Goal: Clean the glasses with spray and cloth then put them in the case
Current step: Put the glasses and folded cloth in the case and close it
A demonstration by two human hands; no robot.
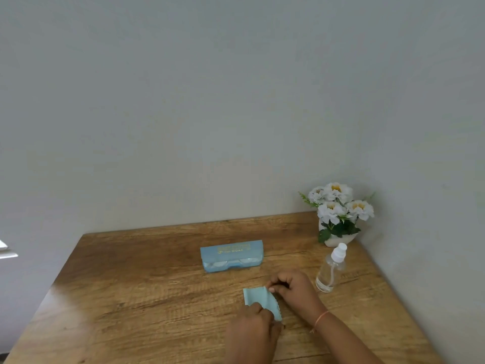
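A light blue glasses case (232, 256) lies open on the wooden table (131, 298), its lid up, with the glasses (231, 264) lying inside it. Nearer to me, a pale blue cleaning cloth (258, 302) with a zigzag edge is partly folded on the table. My left hand (253, 332) pinches its near edge. My right hand (291, 287) pinches its far right corner. A clear spray bottle (331, 269) with a white nozzle stands just right of my right hand.
A white pot of white artificial flowers (338, 214) stands in the back right corner against the wall. The table's left edge runs diagonally toward me. A white ledge (6, 250) shows at the far left.
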